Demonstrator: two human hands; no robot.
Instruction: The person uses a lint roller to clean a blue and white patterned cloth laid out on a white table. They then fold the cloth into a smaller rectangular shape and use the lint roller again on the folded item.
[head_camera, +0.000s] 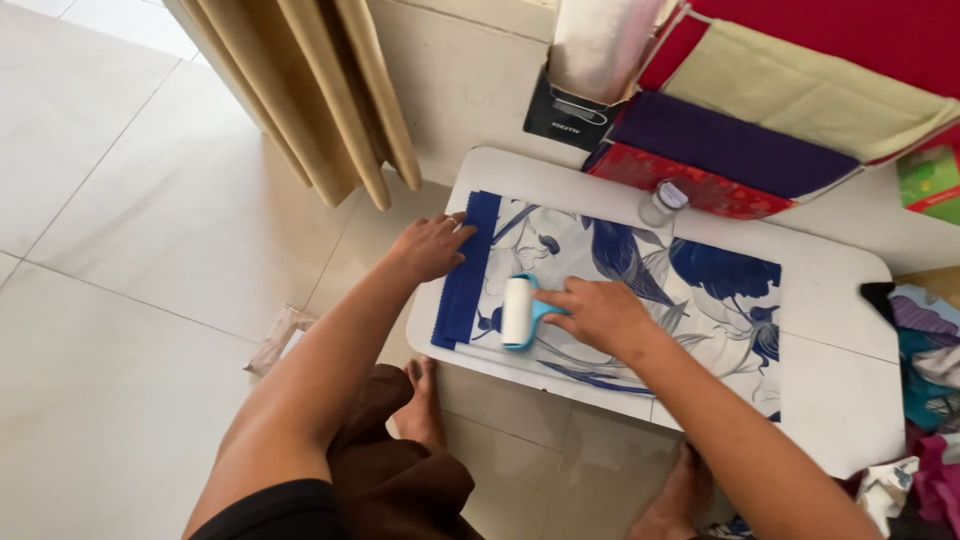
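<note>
From the head camera, looking down, a low white bench (830, 390) stands on the pale tiled floor (130, 200). A piece of cloth (640, 290) with big blue flowers on white lies flat on the bench and covers most of its top.

The right hand (600, 315) rests on the middle of the cloth. Its fingers are curled around the light blue handle of a lint roller (518, 312) and grip it. The white roll of the lint roller lies on the cloth, just left of the right hand. The roll's long side runs from the near edge of the bench toward the far edge. The handle points to the right, into the hand.

The left hand (430, 245) lies at the left end of the cloth. It is open, with the fingers spread a little and pressed flat on the dark blue strip at the cloth's edge. It holds nothing.

At the far side of the cloth, a small clear jar (662, 203) with a lid stands on the bench. Behind the jar there is a stack of folded cloths (740, 150) in purple, red and pale yellow. To the right of the bench lies a heap of mixed scraps (925, 360). A beige curtain (330, 90) hangs well to the left of the cloth, past the bench. The person's bare feet (425, 405) show under the near edge of the bench.
</note>
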